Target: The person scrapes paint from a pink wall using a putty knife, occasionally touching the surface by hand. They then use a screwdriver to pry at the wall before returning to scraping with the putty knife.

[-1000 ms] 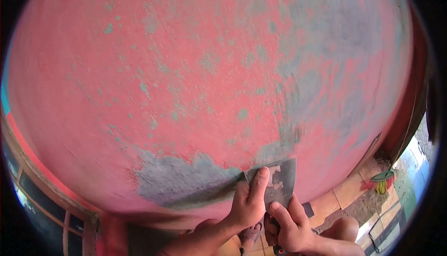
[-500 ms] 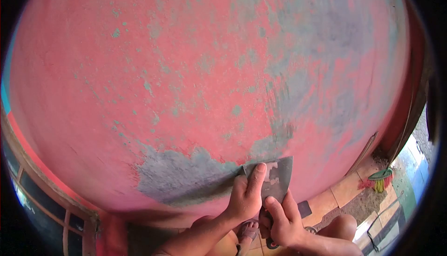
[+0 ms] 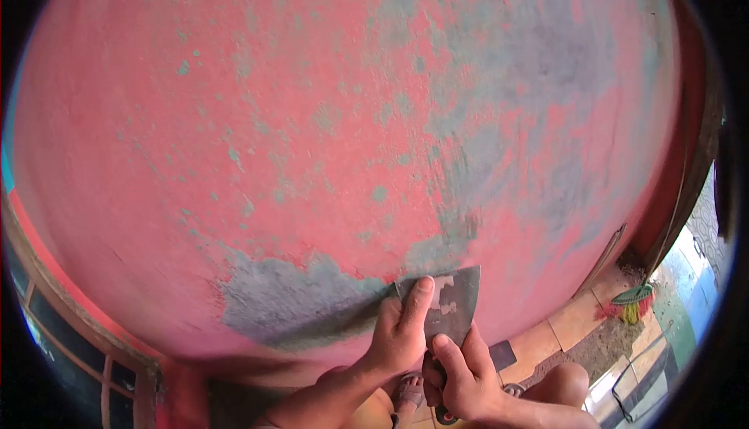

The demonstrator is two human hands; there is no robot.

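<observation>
A wide metal scraper [image 3: 462, 292], its dark blade flecked with pinkish patches, is held in front of the lower wall with its broad edge upward. My left hand [image 3: 398, 331] grips the left side of the blade, thumb lying on its face and fingers hidden behind. Around the dark handle below, my right hand [image 3: 468, 378] is closed, with the thumb near the blade's base. Beyond them rises a pink wall [image 3: 296, 140] with flaked green and grey spots. A large bare grey patch [image 3: 281, 292] spreads to the left of the blade.
A broom head [image 3: 630, 304] with red and yellow bristles rests on the tiled floor at right, beside scattered debris [image 3: 597, 347]. My knee [image 3: 566, 382] and sandalled foot [image 3: 409, 388] show below. A framed window [image 3: 70, 343] stands at lower left.
The view has turned slightly, so the wall shifts left and a little down. Both hands and the scraper also sit slightly further left in view. The grip looks the same.
</observation>
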